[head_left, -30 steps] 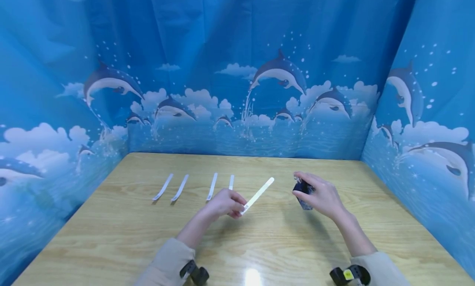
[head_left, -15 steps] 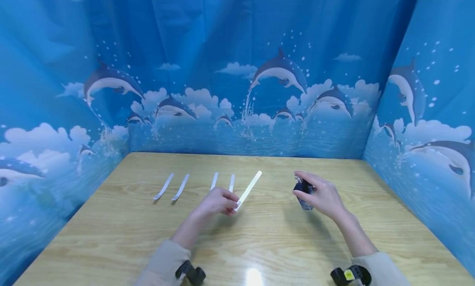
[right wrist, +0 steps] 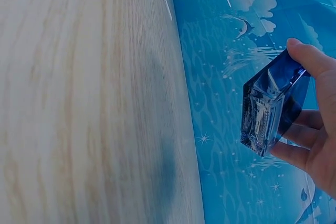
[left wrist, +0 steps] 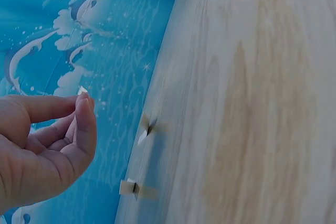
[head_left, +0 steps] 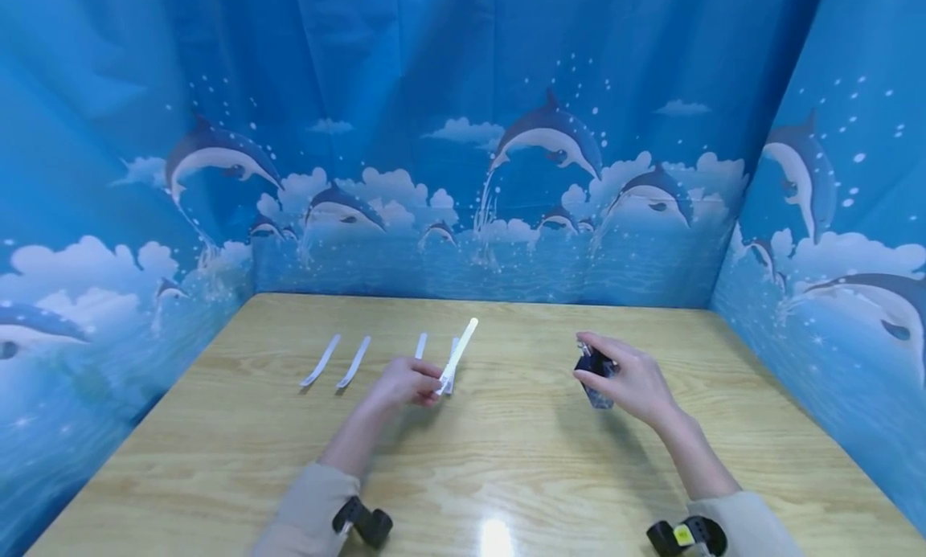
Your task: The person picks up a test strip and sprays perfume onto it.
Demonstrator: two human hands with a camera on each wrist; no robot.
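My left hand (head_left: 405, 382) pinches the near end of a white paper strip (head_left: 459, 350), which angles up and away over the table. In the left wrist view only the strip's tip (left wrist: 82, 91) shows above the thumb and fingers (left wrist: 84, 124). Several more white strips lie in a row on the wooden table (head_left: 506, 452), two at far left (head_left: 321, 360) (head_left: 354, 362), one (head_left: 420, 346) just beyond the left hand. My right hand (head_left: 629, 380) holds a dark blue faceted glass bottle (head_left: 592, 368) (right wrist: 270, 106) upright above the table, about a hand's width right of the strip.
Blue dolphin-print curtains (head_left: 463, 139) wall the table on the left, back and right. Two strips (left wrist: 144, 129) (left wrist: 131, 187) show by the table's edge in the left wrist view. A ceiling light glares on the tabletop near the front (head_left: 493, 537).
My left hand has carried the pinched strip leftward and away, toward the row of strips, and the strip now points more steeply. The right hand and bottle have stayed put.
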